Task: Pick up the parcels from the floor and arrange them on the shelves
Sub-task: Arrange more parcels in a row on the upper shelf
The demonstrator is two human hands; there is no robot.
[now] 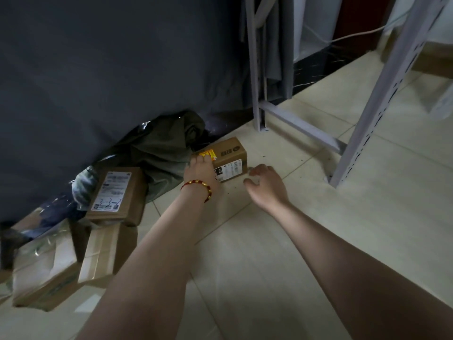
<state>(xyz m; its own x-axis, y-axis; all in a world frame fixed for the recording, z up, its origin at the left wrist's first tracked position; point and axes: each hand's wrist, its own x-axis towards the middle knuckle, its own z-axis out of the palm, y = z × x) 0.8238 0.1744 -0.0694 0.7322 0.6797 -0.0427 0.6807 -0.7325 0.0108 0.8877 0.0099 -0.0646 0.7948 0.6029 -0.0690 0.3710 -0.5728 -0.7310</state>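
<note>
on tiled floor [318, 217], left hand [201, 173] rests flat on box [230, 153], right hand [266, 184] hovers relaxed.

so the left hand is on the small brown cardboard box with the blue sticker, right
Nearly: the head view shows the sticker is yellow, not blue. The left hand does rest on that small brown cardboard box.
</note>
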